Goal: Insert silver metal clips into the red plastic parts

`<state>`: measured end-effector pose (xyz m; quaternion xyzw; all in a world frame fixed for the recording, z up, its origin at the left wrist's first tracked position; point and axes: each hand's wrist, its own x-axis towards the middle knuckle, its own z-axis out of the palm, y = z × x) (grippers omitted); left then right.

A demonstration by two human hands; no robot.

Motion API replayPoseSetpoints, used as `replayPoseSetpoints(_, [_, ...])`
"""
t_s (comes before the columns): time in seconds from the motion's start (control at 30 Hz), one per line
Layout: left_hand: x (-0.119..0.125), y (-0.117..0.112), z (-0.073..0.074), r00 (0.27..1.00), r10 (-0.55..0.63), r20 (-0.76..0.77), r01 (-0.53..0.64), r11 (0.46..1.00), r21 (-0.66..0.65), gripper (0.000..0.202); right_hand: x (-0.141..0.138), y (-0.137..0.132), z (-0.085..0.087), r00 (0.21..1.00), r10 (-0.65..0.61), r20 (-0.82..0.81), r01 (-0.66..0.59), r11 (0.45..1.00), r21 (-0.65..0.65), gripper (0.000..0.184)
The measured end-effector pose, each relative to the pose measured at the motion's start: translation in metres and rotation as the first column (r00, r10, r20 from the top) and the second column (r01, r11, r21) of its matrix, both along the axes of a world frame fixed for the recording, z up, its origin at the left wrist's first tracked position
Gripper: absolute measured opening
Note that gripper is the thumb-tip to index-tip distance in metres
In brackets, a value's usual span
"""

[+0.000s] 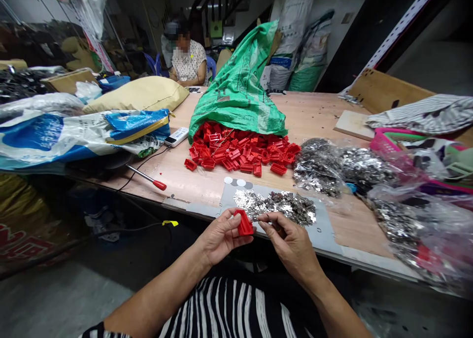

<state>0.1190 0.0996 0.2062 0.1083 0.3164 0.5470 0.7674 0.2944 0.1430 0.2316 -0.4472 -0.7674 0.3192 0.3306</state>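
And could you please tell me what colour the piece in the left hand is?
The piece is red; the head view shows it best.

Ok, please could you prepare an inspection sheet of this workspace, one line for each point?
Surface: wood-coloured table, dark specks scattered; grey sheet at the near edge.
Work things: red box in hand; pile of red boxes at the mouth of a green sack; metal pieces on the grey sheet.
Clutter: clear bags of metal pieces, right; red-handled tool, left.
Hands: left hand holds the red box; right hand close beside it, anything pinched too small to tell.
Cables: black cord by a white device; another cable with yellow tag, below the table edge.
Surroundings: another person seated beyond the table; stairs behind.
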Motion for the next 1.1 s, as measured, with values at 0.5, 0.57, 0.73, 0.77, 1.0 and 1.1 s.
replayPoseSetpoints(0.5, [0.008,-0.006,-0.005,0.860,0.285,-0.423,-0.098,0.906,0.412,0.038,0.002,-0.003,0.003,0.990,0.131,0.056,-0.133,0.991,0.034,0.011])
replayPoseSetpoints(0.57, [0.009,-0.008,-0.007,0.793,0.336,-0.509,-0.070,0.879,0.472,0.035,0.002,-0.004,0.001,0.988,0.140,0.062,-0.142,0.989,0.037,0.011])
replayPoseSetpoints(0.73, [0.008,-0.012,-0.006,0.655,0.399,-0.642,0.013,0.843,0.538,0.034,0.003,-0.004,0.001,0.988,0.140,0.061,-0.143,0.989,0.047,0.012])
replayPoseSetpoints(0.77, [0.008,-0.012,-0.005,0.642,0.404,-0.652,0.020,0.841,0.541,0.034,0.003,-0.005,0.002,0.989,0.135,0.056,-0.138,0.989,0.052,0.011])
replayPoseSetpoints(1.0, [0.010,-0.012,-0.008,0.618,0.450,-0.644,0.028,0.807,0.590,0.034,0.002,-0.008,0.001,0.985,0.168,0.046,-0.171,0.983,0.061,0.012])
replayPoseSetpoints(1.1, [0.012,-0.013,-0.009,0.610,0.461,-0.644,0.036,0.796,0.604,0.035,-0.001,-0.008,-0.001,0.979,0.201,0.045,-0.203,0.978,0.048,0.015])
